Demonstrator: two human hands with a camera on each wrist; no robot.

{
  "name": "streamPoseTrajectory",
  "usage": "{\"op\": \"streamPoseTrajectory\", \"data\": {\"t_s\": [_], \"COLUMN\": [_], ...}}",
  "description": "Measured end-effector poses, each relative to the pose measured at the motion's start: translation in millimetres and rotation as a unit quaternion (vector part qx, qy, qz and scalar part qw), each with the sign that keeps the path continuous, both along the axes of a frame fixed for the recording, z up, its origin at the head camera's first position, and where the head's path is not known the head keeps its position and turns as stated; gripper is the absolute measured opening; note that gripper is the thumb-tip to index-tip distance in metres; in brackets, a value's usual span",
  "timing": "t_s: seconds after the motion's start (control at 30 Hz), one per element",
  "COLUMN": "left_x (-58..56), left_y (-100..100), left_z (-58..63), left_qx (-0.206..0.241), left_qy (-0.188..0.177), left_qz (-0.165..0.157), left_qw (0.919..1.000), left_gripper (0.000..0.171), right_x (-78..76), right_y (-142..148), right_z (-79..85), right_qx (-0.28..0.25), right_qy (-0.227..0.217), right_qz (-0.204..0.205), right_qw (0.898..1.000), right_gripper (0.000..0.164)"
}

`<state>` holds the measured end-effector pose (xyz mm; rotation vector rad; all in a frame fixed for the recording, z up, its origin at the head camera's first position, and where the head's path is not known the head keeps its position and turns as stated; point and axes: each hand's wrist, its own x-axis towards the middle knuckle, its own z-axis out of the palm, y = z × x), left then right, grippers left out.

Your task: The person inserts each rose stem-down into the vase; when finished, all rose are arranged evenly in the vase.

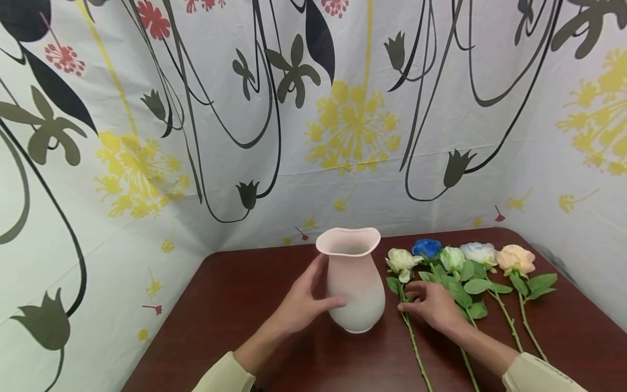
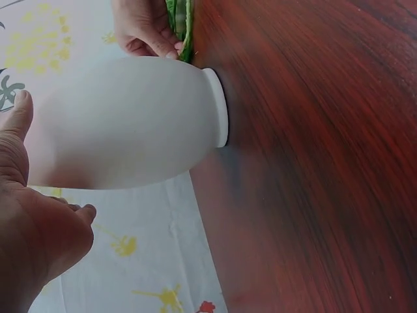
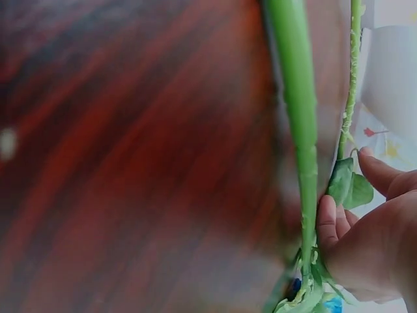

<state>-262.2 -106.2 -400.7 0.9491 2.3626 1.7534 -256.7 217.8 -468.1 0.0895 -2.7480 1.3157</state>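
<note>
- Left hand (image 1: 306,299): bare, with slender fingers.
- Right hand (image 1: 433,305): bare as well; its thumbnail looks short in the left wrist view.
- Left sleeve (image 1: 225,375): pale cream-yellow, plain, ending on the forearm.
- Right sleeve (image 1: 539,375): the same pale fabric, with faint dark marks along it, too small to read.

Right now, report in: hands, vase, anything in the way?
Left hand beside vase, thumb across its front. Right hand at the stem of the leftmost rose, grip unclear. Vase upright on table, nothing between it and that rose.
</note>
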Motion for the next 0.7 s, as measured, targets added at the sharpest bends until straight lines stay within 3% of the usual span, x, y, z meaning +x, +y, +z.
{"op": "streamPoseTrajectory", "data": {"t_s": [0.7], "left_x": [-5.3], "left_y": [12.5], "left_z": [-2.8], "left_qx": [-0.019], "left_qy": [-0.002], "left_qz": [0.018], "left_qw": [0.9997], "left_gripper": [0.089], "right_x": [-9.2], "right_y": [-4.6], "right_z": [-10.5], "right_qx": [0.041], "right_qy": [0.037], "right_qz": [-0.024], "right_qw": [0.998], "right_gripper": [0.038]}}
